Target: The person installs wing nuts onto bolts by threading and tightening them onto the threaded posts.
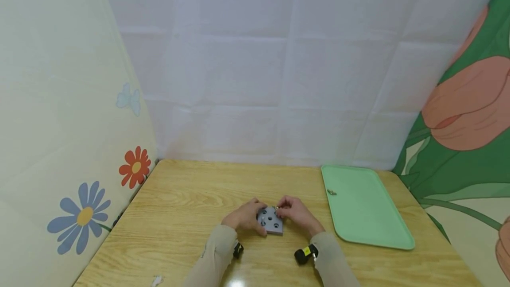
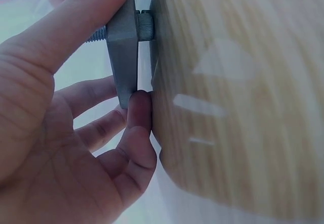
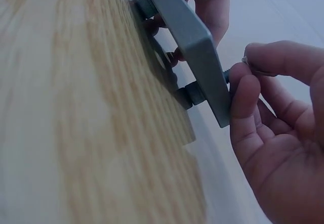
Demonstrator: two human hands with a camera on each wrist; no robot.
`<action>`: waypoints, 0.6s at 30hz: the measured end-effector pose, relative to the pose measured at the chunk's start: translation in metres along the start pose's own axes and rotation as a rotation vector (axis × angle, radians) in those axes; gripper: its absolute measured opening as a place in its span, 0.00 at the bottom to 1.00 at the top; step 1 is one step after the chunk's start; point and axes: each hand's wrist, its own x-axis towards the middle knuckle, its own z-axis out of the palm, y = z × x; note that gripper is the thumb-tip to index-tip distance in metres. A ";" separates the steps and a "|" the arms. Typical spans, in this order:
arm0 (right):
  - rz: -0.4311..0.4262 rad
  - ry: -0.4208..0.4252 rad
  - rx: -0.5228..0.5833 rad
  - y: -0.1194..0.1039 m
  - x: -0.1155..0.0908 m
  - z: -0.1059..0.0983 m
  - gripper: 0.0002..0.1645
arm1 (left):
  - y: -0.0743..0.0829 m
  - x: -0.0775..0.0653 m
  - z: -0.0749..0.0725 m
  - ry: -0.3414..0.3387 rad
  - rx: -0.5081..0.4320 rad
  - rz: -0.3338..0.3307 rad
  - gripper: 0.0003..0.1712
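Observation:
A square grey metal plate (image 1: 273,228) with several round holes is held just above the table. My left hand (image 1: 248,217) grips it by the left side, thumb along one edge and fingers at the other in the left wrist view. Socket-head bolts (image 3: 193,92) pass through the plate from below, heads close to the tabletop and threaded ends up. At the plate's far right corner, my right hand (image 1: 296,214) pinches a small shiny metal piece (image 3: 245,60) at a bolt's threaded end. Fingertips cover most of that piece, so its shape is hidden.
A light green tray (image 1: 366,207) lies to the right on the wooden table (image 1: 191,198). Small brass-coloured pieces (image 1: 331,192) sit by its left edge. A white scrap (image 1: 157,281) lies near the front left. Cloth-covered walls stand behind and at both sides.

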 end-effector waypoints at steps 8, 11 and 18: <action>0.023 0.003 0.101 -0.003 0.000 0.001 0.09 | 0.002 -0.001 -0.001 0.004 0.010 -0.002 0.48; 0.010 -0.003 0.151 0.001 0.002 0.000 0.10 | 0.002 -0.001 0.000 0.009 0.018 0.002 0.47; -0.015 -0.019 0.137 0.028 0.016 -0.002 0.05 | 0.001 0.000 0.001 0.017 0.014 0.011 0.47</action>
